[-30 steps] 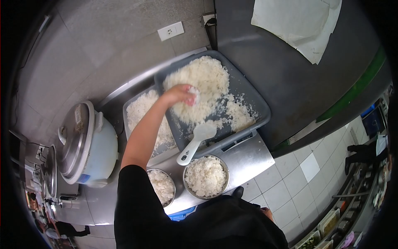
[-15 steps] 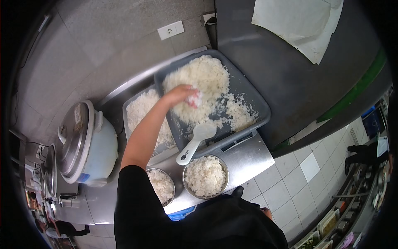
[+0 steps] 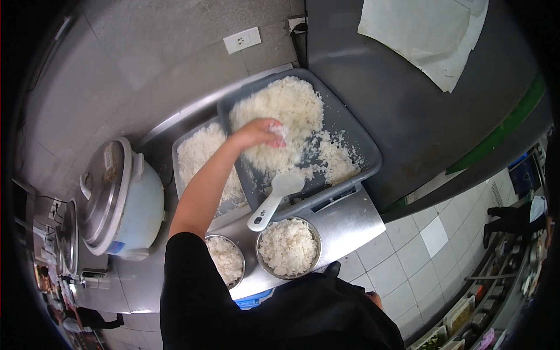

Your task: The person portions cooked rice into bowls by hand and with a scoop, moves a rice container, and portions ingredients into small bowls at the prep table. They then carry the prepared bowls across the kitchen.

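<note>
Left hand (image 3: 259,133): bare, reaching over the upper part of the large gray tray (image 3: 349,125). Fingers curled inward, mostly closed, about a white clump of rice (image 3: 279,133); slightly blurred.

Right hand (image 3: 375,301): low at the person's side, largely behind dark clothing; how far its fingers are open, and whether they have hold of anything, cannot be told.

Rice, loose (image 3: 294,105): broad heap in the large gray tray, under and beyond the left hand; a smaller heap (image 3: 337,161) towards the tray's right corner, scattered grains between.

Rice paddle (image 3: 273,202): one, white; blade inside the large gray tray, handle slanting out across the near rim to just above the right bowl.

Second tray (image 3: 230,220): gray, left of the large one and partly covered by it; spread with rice (image 3: 204,157).

Right bowl (image 3: 318,258): round, metal, heaped with rice, upright on the surface (image 3: 350,228) before the large tray.

Left bowl (image 3: 243,269): likewise filled; partly hidden by the black sleeve (image 3: 195,286).

Rice cooker (image 3: 137,204): large, pale, metal lid on; stands left of the trays.

Wall socket (image 3: 241,40): white, on the tiled wall (image 3: 157,52).
</note>
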The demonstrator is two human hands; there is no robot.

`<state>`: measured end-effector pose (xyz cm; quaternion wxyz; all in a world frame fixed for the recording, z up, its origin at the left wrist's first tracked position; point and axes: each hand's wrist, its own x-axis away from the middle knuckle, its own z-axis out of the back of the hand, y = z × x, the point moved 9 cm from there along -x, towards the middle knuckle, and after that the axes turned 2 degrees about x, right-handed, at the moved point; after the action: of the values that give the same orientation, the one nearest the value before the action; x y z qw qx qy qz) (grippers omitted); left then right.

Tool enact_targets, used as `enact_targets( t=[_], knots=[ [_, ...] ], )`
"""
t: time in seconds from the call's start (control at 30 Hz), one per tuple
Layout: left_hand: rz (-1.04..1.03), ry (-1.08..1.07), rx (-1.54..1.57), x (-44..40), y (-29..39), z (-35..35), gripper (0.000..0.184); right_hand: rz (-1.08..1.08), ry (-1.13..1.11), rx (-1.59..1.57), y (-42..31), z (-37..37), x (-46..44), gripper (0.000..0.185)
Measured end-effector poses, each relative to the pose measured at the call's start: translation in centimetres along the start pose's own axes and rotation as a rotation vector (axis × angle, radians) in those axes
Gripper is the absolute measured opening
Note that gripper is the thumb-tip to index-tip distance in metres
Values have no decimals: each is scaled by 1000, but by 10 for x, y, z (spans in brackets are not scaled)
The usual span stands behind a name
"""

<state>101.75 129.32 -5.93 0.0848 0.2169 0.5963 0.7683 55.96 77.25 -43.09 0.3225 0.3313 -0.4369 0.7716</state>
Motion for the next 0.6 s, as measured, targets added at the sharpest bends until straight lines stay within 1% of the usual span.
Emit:
enact_targets(
  t=[0.03,0.07,0.13,0.27,0.3,0.33,0.37,0.4,0.47,0.5,0.53,0.57,0.6],
  knots=[
    [-15,0,26,-1,0,0,38,-19,6,3,-3,1,3,28],
    [-16,2,28,-1,-2,1,38,-38,11,6,-2,2,3,28],
    [-36,12,-65,-3,-4,3,27,-50,14,-5,-3,2,4,28],
    [-25,35,-78,5,3,-1,26,-41,12,-4,-2,3,1,28],
    [32,96,-206,7,6,0,30,-37,9,5,5,2,-3,28],
    [93,166,-331,11,8,2,34,41,17,56,4,2,-7,29],
    [99,188,-382,14,15,0,35,126,19,115,10,2,-18,30],
    [110,220,-433,16,20,-2,36,210,41,350,38,-2,-53,33],
    [-77,235,-719,3,12,-7,32,231,44,414,89,-9,-101,34],
    [-64,257,-837,5,13,-14,33,225,71,443,94,-5,-115,35],
    [-53,273,-955,9,13,-25,35,244,67,462,80,-3,-114,35],
    [-49,292,-951,11,3,-33,35,259,83,446,65,1,-101,35],
    [-240,410,-1024,13,5,-43,34,267,101,426,52,6,-91,34]
  ],
)
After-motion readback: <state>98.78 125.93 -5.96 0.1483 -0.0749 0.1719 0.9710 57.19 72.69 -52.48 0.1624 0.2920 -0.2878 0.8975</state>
